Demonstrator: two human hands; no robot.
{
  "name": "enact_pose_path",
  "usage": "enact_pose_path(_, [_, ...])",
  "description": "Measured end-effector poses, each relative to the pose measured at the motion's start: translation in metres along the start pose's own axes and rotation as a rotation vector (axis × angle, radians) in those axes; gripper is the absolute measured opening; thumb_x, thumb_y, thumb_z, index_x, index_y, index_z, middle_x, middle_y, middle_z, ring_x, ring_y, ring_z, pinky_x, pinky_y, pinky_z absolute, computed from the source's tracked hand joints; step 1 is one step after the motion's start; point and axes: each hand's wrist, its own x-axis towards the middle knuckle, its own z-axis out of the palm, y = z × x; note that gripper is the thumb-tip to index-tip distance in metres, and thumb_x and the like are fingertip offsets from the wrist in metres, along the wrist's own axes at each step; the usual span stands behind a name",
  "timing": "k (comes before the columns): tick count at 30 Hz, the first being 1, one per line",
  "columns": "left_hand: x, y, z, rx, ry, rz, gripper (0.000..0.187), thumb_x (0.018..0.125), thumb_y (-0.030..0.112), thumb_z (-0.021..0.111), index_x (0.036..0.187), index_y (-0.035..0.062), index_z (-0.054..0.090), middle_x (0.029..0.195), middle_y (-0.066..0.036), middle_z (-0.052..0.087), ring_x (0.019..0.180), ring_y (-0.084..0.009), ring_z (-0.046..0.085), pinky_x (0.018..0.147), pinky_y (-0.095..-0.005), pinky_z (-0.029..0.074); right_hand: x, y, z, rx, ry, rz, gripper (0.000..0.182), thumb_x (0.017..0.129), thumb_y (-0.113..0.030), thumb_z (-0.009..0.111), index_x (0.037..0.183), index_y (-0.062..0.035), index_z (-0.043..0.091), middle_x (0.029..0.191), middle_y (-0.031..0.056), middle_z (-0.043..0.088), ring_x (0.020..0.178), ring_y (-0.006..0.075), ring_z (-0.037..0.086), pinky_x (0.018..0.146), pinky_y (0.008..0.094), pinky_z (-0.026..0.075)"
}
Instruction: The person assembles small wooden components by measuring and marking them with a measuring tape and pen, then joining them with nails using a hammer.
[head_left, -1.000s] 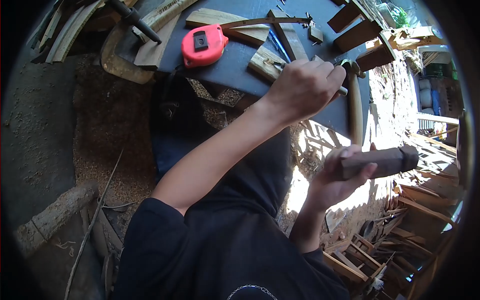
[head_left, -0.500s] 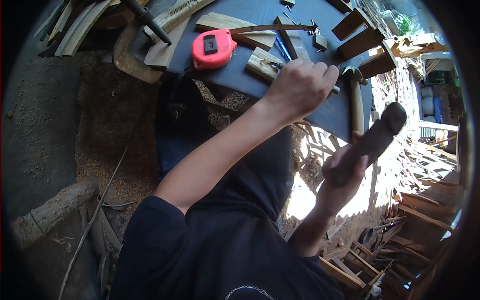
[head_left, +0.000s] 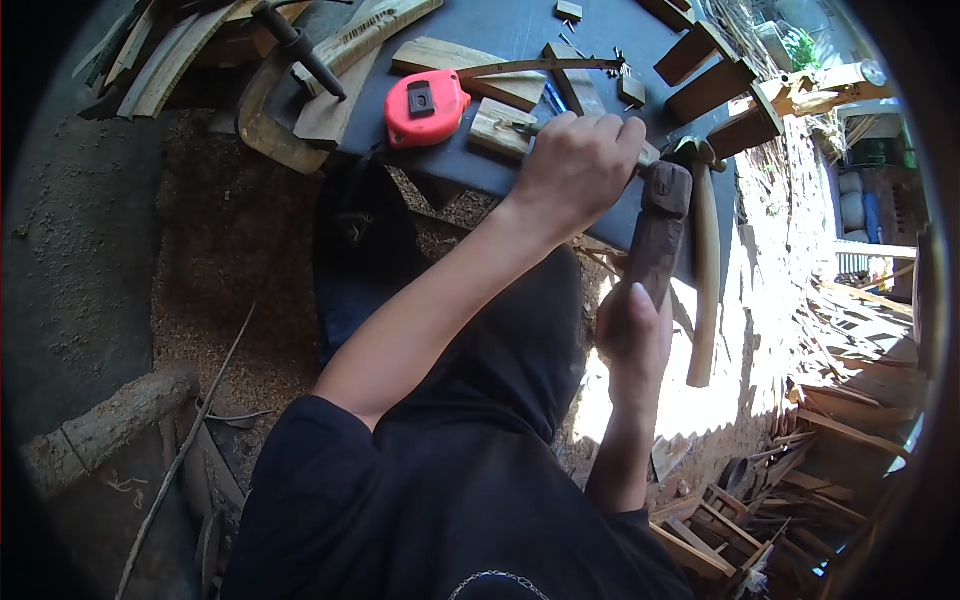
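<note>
My left hand is closed around a chisel, whose handle end sticks out on the right side of the fist. The chisel's blade tip rests at a notch in a small wooden block on the table. My right hand grips a dark wooden mallet by its lower part. The mallet's upper end is right at the butt of the chisel handle. Just right of the mallet lies a hammer with a pale handle that juts past the table edge.
A red tape measure sits left of the block. Wood strips, a blue pen and small wood pieces are on the dark table. A C-clamp grips the left edge. Dark wooden blocks stand at right; scrap wood lies beyond.
The mallet has swung up and leftward in my right hand, from out on the right to the chisel's handle end. My left hand keeps its hold on the chisel.
</note>
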Motion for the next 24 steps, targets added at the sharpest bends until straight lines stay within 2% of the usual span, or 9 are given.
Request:
enact_pose_path(5, [-0.003,-0.003,-0.005,-0.004,-0.008,-0.034,0.014,0.090,0.015,0.068,0.090,0.0085,0.055,0.078,-0.008,0.064,0.075,-0.0276,0.070,0.067,-0.0405,0.053,0.010,-0.009,0.004,0.429,0.374,-0.229,0.054,0.113,-0.044,0.045,0.150,-0.0038,0.041,0.080,0.0005,0.054,0.063,0.0033,0.045,0.053,0.0183,0.033])
enact_pose_path(6, [-0.001,-0.002,-0.004,-0.018,0.004,-0.025,0.014,0.090,0.015,0.067,0.090,0.0085,0.055,0.078,-0.008,0.064,0.074,-0.0280,0.069,0.067,-0.0408,0.053,0.008,-0.001,0.009,0.416,0.363,-0.171,0.049,0.111,-0.043,0.050,0.141,-0.0038,0.049,0.085,0.0027,0.057,0.062,0.0070,0.048,0.053,0.0229,0.038])
enact_pose_path(8, [0.002,-0.005,-0.006,-0.003,-0.027,-0.023,0.014,0.091,0.015,0.067,0.091,0.0083,0.055,0.078,-0.008,0.064,0.075,-0.0287,0.070,0.068,-0.0414,0.053,0.004,-0.008,-0.004,-0.123,-0.051,0.025,0.046,0.108,-0.039,0.056,0.137,-0.0023,0.055,0.088,0.0028,0.059,0.066,0.0085,0.052,0.058,0.0255,0.042])
enact_pose_path(12, [-0.005,0.000,-0.016,-0.072,-0.063,-0.027,0.021,0.088,0.015,0.075,0.091,0.0088,0.055,0.080,-0.009,0.065,0.076,-0.0291,0.070,0.068,-0.0417,0.053,0.004,-0.026,-0.038,0.245,0.128,-0.043,0.048,0.104,-0.028,0.062,0.140,0.0032,0.055,0.074,0.0015,0.054,0.064,0.0067,0.051,0.054,0.0228,0.037])
enact_pose_path(16, [0.001,0.032,-0.035,-0.348,-0.001,-0.077,0.023,0.094,0.016,0.076,0.091,0.0081,0.055,0.077,-0.010,0.064,0.070,-0.0309,0.068,0.065,-0.0431,0.051,0.004,-0.034,-0.048,0.455,0.265,-0.261,0.060,0.111,-0.044,0.036,0.143,0.0047,0.049,0.068,0.0020,0.047,0.056,0.0086,0.042,0.048,0.0226,0.030])
enact_pose_path(18, [0.006,0.046,-0.036,-0.510,0.053,-0.149,0.023,0.097,0.020,0.075,0.092,0.0073,0.055,0.076,-0.011,0.063,0.069,-0.0322,0.067,0.063,-0.0435,0.049,-0.001,-0.031,-0.051,0.369,0.301,-0.230,0.058,0.113,-0.040,0.041,0.146,0.0077,0.046,0.073,0.0026,0.041,0.066,0.0102,0.038,0.058,0.0209,0.033])
enact_pose_path(20, [0.010,0.043,-0.037,-0.752,0.083,-0.258,0.031,0.106,0.030,0.069,0.092,0.0062,0.054,0.069,-0.003,0.054,0.059,-0.0192,0.056,0.056,-0.0356,0.041,-0.004,-0.024,-0.059,0.468,0.190,-0.219,0.059,0.112,-0.041,0.042,0.144,0.0082,0.048,0.075,0.0028,0.043,0.066,0.0105,0.039,0.058,0.0211,0.032])
enact_pose_path(23, [0.018,0.031,-0.050,-1.049,0.057,-0.533,0.036,0.112,0.035,0.059,0.091,0.0071,0.051,0.071,0.009,0.039,0.063,-0.0013,0.033,0.055,-0.0256,0.030,-0.006,-0.020,-0.055,0.371,0.308,-0.161,0.062,0.110,-0.044,0.040,0.144,0.0074,0.049,0.070,0.0012,0.050,0.058,0.0075,0.047,0.048,0.0210,0.033])
enact_pose_path(24, [0.019,0.024,-0.046,-1.116,0.122,-0.542,0.037,0.112,0.035,0.058,0.091,0.0058,0.052,0.068,0.004,0.041,0.061,-0.0048,0.036,0.055,-0.0281,0.032,-0.007,-0.018,-0.055,0.348,0.324,-0.148,0.062,0.110,-0.044,0.040,0.144,0.0075,0.049,0.071,0.0012,0.050,0.059,0.0071,0.047,0.049,0.0209,0.033])
